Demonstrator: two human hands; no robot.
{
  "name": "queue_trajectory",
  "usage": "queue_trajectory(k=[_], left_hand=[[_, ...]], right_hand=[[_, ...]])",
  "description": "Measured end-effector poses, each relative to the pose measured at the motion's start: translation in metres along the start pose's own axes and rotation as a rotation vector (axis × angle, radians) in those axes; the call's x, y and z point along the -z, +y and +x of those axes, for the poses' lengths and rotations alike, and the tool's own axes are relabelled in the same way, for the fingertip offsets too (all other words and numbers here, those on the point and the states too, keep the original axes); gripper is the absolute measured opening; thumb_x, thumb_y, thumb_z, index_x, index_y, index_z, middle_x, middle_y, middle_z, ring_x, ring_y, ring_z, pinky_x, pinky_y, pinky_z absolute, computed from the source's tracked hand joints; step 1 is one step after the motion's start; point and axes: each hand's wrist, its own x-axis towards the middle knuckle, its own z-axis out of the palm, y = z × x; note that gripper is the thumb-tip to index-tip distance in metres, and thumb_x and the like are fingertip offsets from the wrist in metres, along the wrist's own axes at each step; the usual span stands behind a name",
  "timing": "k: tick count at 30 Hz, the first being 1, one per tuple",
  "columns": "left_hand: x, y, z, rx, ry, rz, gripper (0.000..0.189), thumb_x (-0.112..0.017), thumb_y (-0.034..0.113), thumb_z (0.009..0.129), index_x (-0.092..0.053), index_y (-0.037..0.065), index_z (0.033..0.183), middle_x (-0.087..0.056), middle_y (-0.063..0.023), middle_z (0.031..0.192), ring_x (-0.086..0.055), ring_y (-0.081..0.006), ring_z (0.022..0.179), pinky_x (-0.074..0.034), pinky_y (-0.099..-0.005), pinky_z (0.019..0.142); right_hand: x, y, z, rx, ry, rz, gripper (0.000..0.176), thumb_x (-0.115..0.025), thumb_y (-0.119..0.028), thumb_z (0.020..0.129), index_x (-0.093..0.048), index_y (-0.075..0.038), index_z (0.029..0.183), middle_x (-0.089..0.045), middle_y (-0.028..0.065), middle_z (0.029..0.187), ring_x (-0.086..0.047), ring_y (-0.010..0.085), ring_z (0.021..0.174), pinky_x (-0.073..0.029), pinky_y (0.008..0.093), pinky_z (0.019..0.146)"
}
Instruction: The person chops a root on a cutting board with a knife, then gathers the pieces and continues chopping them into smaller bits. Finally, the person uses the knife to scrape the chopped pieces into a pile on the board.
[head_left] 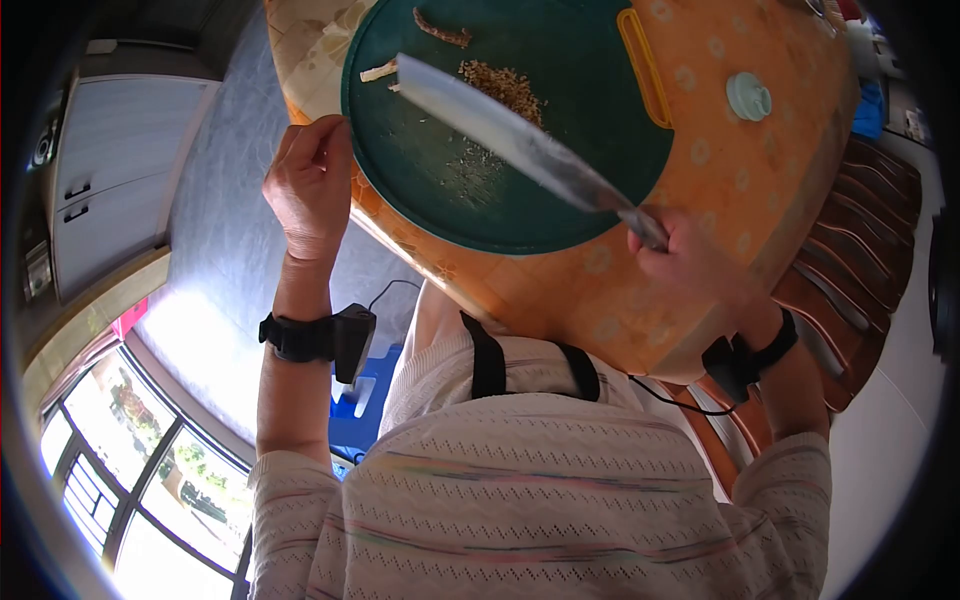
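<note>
A round green cutting board (590,90) lies on the table. My right hand (675,250) is closed around the handle of a large knife (500,130), whose blade is over the board and points to the upper left. Beside the board's left edge, my left hand (312,180) has its fingers curled together; whatever they hold, if anything, is hidden. A pile of chopped brown bits (505,88) sits behind the blade, with finer crumbs (472,172) in front of it. Near the blade's tip is a short pale piece (378,72). Farther back lies a brown stick-like piece (440,30).
The orange patterned tablecloth (700,180) surrounds the board. A yellow handle (646,68) is on the board's right side, and a pale green lid (749,96) lies farther right. Brown slatted chairs (850,260) stand at the right, cabinets (115,180) at the left.
</note>
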Motion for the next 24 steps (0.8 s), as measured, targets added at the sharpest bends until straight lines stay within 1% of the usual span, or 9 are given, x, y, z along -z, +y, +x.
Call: queue_trajectory(k=[3,6,8,12,14,18,21,23,24], left_hand=[[-0.003,0.003,-0.001,0.003,-0.007,-0.011,0.009,-0.068,0.006,0.080,-0.070,0.003,0.088,-0.065,-0.0046,0.078,-0.062,-0.0107,0.063,-0.050,-0.0236,0.058],[-0.001,0.002,0.000,0.007,-0.017,0.016,0.009,-0.068,0.006,0.081,-0.070,0.002,0.088,-0.065,-0.0046,0.078,-0.062,-0.0107,0.063,-0.049,-0.0231,0.058],[0.000,0.000,-0.001,0.002,-0.029,0.027,0.008,-0.068,0.006,0.082,-0.070,0.003,0.089,-0.065,-0.0038,0.077,-0.061,-0.0099,0.064,-0.049,-0.0224,0.059],[-0.001,-0.002,-0.002,0.000,-0.040,0.018,0.008,-0.069,0.007,0.082,-0.070,0.004,0.089,-0.065,-0.0031,0.076,-0.061,-0.0091,0.065,-0.048,-0.0220,0.059],[-0.001,-0.002,-0.003,0.006,-0.048,0.021,0.008,-0.069,0.007,0.082,-0.070,0.004,0.089,-0.065,-0.0032,0.076,-0.060,-0.0090,0.065,-0.048,-0.0221,0.059],[-0.002,0.001,-0.003,0.008,-0.042,0.018,0.010,-0.068,0.005,0.080,-0.070,0.002,0.089,-0.064,-0.0045,0.076,-0.059,-0.0102,0.060,-0.048,-0.0228,0.057],[0.003,0.004,-0.003,-0.032,-0.043,0.007,0.009,-0.068,0.008,0.084,-0.070,0.004,0.092,-0.065,-0.0029,0.079,-0.059,-0.0088,0.065,-0.047,-0.0217,0.058],[0.009,0.007,-0.002,-0.048,-0.011,-0.016,0.009,-0.067,0.007,0.085,-0.070,0.005,0.093,-0.065,-0.0027,0.082,-0.059,-0.0090,0.067,-0.048,-0.0217,0.059],[0.012,0.011,-0.001,-0.065,0.024,-0.038,0.010,-0.067,0.007,0.085,-0.070,0.005,0.095,-0.065,-0.0025,0.084,-0.059,-0.0091,0.068,-0.048,-0.0216,0.060]], right_hand=[[0.010,-0.007,0.000,-0.072,0.057,0.070,0.004,-0.055,-0.009,0.075,-0.055,-0.005,0.076,-0.046,-0.0013,0.062,-0.045,0.0081,0.059,-0.039,0.0273,0.054],[0.010,-0.014,-0.003,-0.066,0.036,-0.018,0.004,-0.056,-0.008,0.075,-0.055,-0.005,0.077,-0.048,-0.0010,0.063,-0.046,0.0084,0.060,-0.039,0.0274,0.055],[0.001,-0.020,-0.004,-0.029,-0.056,-0.067,0.005,-0.056,-0.009,0.075,-0.055,-0.004,0.078,-0.049,-0.0005,0.063,-0.046,0.0090,0.059,-0.040,0.0276,0.055],[-0.007,-0.015,0.001,-0.002,-0.128,-0.008,0.005,-0.056,-0.008,0.075,-0.056,-0.004,0.078,-0.049,0.0010,0.062,-0.046,0.0098,0.058,-0.040,0.0276,0.055],[-0.005,-0.008,0.001,-0.031,-0.057,0.096,0.005,-0.056,-0.008,0.075,-0.056,-0.004,0.078,-0.048,0.0026,0.061,-0.046,0.0104,0.057,-0.040,0.0278,0.054],[0.008,-0.005,0.000,-0.050,0.026,0.022,0.004,-0.055,-0.006,0.075,-0.056,-0.003,0.078,-0.046,0.0026,0.060,-0.044,0.0103,0.055,-0.039,0.0278,0.053],[0.011,-0.004,-0.006,0.056,0.116,-0.120,0.004,-0.055,-0.005,0.075,-0.057,-0.004,0.078,-0.049,0.0049,0.060,-0.048,0.0153,0.053,-0.039,0.0298,0.051],[0.011,-0.010,-0.013,0.181,0.270,-0.432,0.010,-0.059,-0.004,0.073,-0.059,-0.007,0.082,-0.057,0.0073,0.066,-0.056,0.0229,0.056,-0.042,0.0333,0.051],[0.011,-0.008,-0.013,0.179,0.272,-0.429,0.010,-0.059,-0.004,0.073,-0.059,-0.007,0.082,-0.057,0.0073,0.066,-0.056,0.0229,0.056,-0.042,0.0333,0.051]])
